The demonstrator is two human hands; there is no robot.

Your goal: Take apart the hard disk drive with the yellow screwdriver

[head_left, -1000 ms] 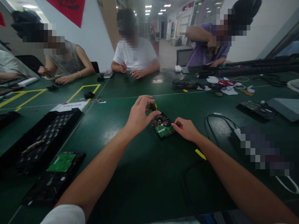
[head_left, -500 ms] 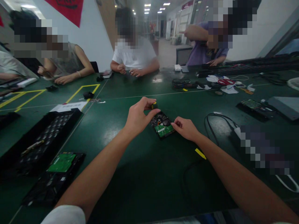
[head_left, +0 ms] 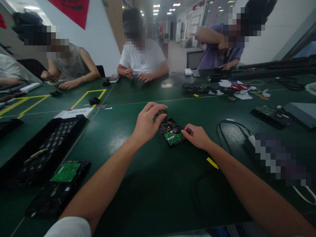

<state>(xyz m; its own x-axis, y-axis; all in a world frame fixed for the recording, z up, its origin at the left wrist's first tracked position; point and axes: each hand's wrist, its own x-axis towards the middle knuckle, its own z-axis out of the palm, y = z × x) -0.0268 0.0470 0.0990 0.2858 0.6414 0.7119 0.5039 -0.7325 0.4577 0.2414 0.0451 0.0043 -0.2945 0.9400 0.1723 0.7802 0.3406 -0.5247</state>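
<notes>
A hard drive (head_left: 174,135) with a green circuit board lies on the green table near the middle of the head view. My right hand (head_left: 196,135) has its fingers closed at the drive's right edge, thumb and fingertips against it. Over the drive's far left corner is my left hand (head_left: 149,120), thumb and fingers curled around a small dark-and-yellow object (head_left: 163,111). That object is mostly hidden by the fingers, so its kind does not show.
On the left stand a long black tray (head_left: 49,144) and another drive-like unit with a green board (head_left: 66,171). To the right lie a black cable (head_left: 222,122), a yellow strip (head_left: 212,163) and another circuit-board unit (head_left: 270,115). Several people sit across the table (head_left: 148,181).
My left hand's fingers have shifted slightly, with the thumb drawn back a little to the left. The right hand stays at the drive's edge, and the drive has hardly moved.
</notes>
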